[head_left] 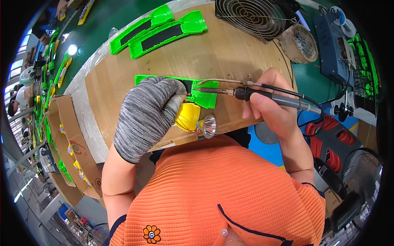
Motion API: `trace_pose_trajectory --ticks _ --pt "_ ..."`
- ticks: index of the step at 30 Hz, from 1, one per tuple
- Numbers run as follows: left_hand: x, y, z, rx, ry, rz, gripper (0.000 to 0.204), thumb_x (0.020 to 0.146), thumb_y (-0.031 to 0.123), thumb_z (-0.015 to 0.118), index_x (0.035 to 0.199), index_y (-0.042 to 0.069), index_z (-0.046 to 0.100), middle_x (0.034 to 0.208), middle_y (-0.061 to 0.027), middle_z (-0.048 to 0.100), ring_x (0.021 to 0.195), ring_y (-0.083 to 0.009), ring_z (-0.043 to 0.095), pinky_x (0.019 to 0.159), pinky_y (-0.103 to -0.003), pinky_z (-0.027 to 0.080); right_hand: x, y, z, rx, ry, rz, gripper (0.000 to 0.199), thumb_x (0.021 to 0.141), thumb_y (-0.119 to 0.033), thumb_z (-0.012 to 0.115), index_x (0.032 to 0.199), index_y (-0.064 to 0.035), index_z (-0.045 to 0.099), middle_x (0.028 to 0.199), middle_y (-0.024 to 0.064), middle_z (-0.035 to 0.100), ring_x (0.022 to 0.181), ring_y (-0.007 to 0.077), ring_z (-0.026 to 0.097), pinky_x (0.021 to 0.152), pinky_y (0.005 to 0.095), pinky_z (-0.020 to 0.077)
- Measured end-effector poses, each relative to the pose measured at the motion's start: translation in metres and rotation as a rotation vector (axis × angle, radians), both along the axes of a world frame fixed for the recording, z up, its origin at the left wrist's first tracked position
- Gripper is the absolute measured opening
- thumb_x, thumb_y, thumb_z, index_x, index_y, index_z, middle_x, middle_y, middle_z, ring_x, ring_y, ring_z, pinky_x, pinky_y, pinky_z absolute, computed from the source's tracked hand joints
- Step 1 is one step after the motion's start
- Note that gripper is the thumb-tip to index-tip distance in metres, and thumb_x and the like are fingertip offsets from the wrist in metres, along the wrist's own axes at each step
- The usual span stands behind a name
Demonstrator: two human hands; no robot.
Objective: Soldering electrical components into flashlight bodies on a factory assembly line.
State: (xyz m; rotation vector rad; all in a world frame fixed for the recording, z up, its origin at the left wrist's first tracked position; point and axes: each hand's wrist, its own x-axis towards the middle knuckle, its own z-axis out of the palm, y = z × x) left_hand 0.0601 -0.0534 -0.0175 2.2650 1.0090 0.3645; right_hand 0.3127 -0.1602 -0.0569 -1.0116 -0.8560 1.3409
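Note:
My right hand (274, 104), bare, holds a soldering iron (271, 97) with its tip pointing left. A thin metal tube (221, 81) is clamped along the iron and ends close to its tip. The tip is over a green plastic housing (207, 96) with a black panel, lying on the work surface. My left hand (150, 106), in a grey knitted glove, rests over the housing's left part. Its fingers are pinched together beside the tip; what they grip is hidden. Just below sit a yellow plastic part (188, 116) and a shiny lamp reflector (209, 126).
Two more green housings (168, 35) lie farther off on the brown board (111, 88). At the far right stand a round fan grille (252, 18), a crusted pot (298, 44) and a blue machine (330, 45). A cardboard box (76, 145) is at the left.

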Motion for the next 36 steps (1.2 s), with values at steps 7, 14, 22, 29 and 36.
trace_pose_trajectory --ticks 7,14,22,29,36 --pt "0.015 0.0 0.007 0.197 0.301 -0.078 0.009 0.086 0.011 0.066 0.092 0.005 0.067 0.083 -0.0152 0.061 0.082 -0.0357 0.06 0.075 -0.044 0.049 -0.003 0.001 0.007 -0.059 -0.065 0.019 0.016 0.09 -0.002 0.066 0.092 -0.0014 0.051 0.073 0.0073 0.066 0.063 0.0101 0.064 0.055 0.0225 0.0475" --pt "0.017 0.003 0.007 0.173 0.362 -0.079 0.01 0.088 0.013 0.064 0.093 0.005 0.066 0.084 -0.0156 0.062 0.085 -0.0359 0.061 0.076 -0.045 0.048 -0.004 0.006 0.01 -0.085 -0.081 0.041 0.016 0.09 -0.005 0.068 0.092 -0.0012 0.052 0.074 0.0076 0.067 0.064 0.0093 0.063 0.055 0.0219 0.0471" --pt "0.019 0.003 0.003 0.206 0.382 -0.076 0.011 0.088 0.015 0.064 0.092 0.005 0.065 0.087 -0.0158 0.062 0.085 -0.0369 0.061 0.076 -0.046 0.049 -0.003 0.008 0.011 -0.117 -0.079 0.063 0.015 0.091 -0.005 0.067 0.092 -0.0016 0.052 0.073 0.0076 0.067 0.064 0.0098 0.064 0.057 0.022 0.0469" --pt "0.023 0.002 0.005 0.21 0.442 -0.069 0.011 0.089 0.015 0.064 0.094 0.005 0.064 0.086 -0.0158 0.062 0.084 -0.0364 0.061 0.076 -0.046 0.049 -0.003 0.011 0.015 -0.155 -0.086 0.078 0.016 0.09 -0.005 0.068 0.092 -0.0018 0.052 0.071 0.0062 0.065 0.065 0.0105 0.065 0.057 0.0226 0.0475" --pt "0.02 0.003 0.003 0.229 0.388 -0.086 0.01 0.088 0.015 0.064 0.092 0.005 0.063 0.085 -0.0156 0.062 0.083 -0.0364 0.061 0.075 -0.046 0.05 -0.006 0.013 0.018 -0.184 -0.1 0.082 0.016 0.09 -0.006 0.068 0.09 -0.0022 0.052 0.072 0.0049 0.064 0.066 0.0103 0.065 0.057 0.0226 0.0474"
